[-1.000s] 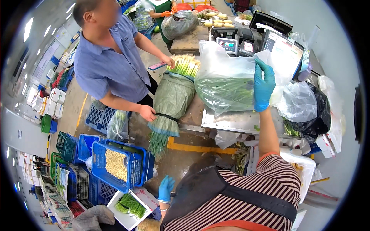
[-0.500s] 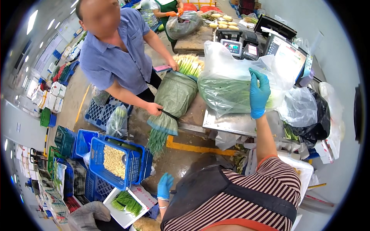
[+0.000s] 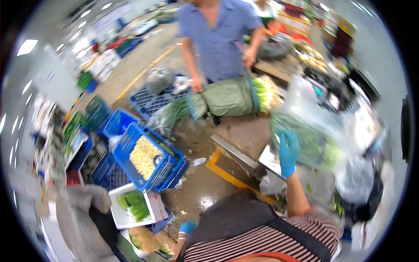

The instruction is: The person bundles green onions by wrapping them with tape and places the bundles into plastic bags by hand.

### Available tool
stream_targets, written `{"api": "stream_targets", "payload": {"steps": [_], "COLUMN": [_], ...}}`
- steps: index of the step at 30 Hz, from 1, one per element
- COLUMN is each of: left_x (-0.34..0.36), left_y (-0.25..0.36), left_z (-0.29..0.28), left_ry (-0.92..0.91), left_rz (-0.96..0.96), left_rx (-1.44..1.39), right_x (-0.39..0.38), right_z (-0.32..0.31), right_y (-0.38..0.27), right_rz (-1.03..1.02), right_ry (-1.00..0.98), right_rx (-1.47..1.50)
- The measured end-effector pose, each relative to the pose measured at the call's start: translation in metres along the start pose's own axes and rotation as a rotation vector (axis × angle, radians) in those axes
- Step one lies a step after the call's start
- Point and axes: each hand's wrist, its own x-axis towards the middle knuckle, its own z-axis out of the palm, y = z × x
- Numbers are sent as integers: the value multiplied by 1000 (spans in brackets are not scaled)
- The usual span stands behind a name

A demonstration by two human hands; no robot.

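My right hand (image 3: 288, 153), in a blue glove, is at the left end of a clear plastic bag of leafy greens (image 3: 312, 146). Its fingers look curled on the film, though motion blurs them. The bag lies on the counter beside a scale display (image 3: 317, 90). Low by my apron, my left hand (image 3: 187, 227), also gloved, hangs partly blurred. Its fingers seem loosely stretched, with nothing seen in them. Across the counter corner, another person in a blue shirt (image 3: 220, 39) holds a green wrapped bundle of scallions (image 3: 231, 97) by both ends.
Blue crates (image 3: 168, 172), one with pale peeled cloves (image 3: 144, 157), stand at the left on a wet floor. Nearer is a white foam box (image 3: 114, 209) of greens. A black bag (image 3: 371, 201) sits right of the counter. Behind are a blue pallet (image 3: 146, 102) and pale root vegetables (image 3: 312, 59).
The view has turned, shifting the scene. My right hand has moved left along the bag. The other person's bundle now lies more level, nearer the counter's far corner.
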Motion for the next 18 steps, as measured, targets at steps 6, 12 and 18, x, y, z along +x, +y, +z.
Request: {"api": "stream_targets", "payload": {"steps": [6, 12, 18], "left_x": [-85, -91, -55], "left_y": [-11, 34, 45], "left_z": [65, 54, 98], "left_ry": [-53, 61, 328], "left_rz": [-371, -240, -305], "left_rx": [91, 75, -85], "right_x": [-35, -61, -71], "right_z": [39, 79, 107], "right_y": [11, -15, -61], "right_rz": [228, 111, 113], "right_ry": [-212, -478, -789], "right_rx": [228, 305, 347]}}
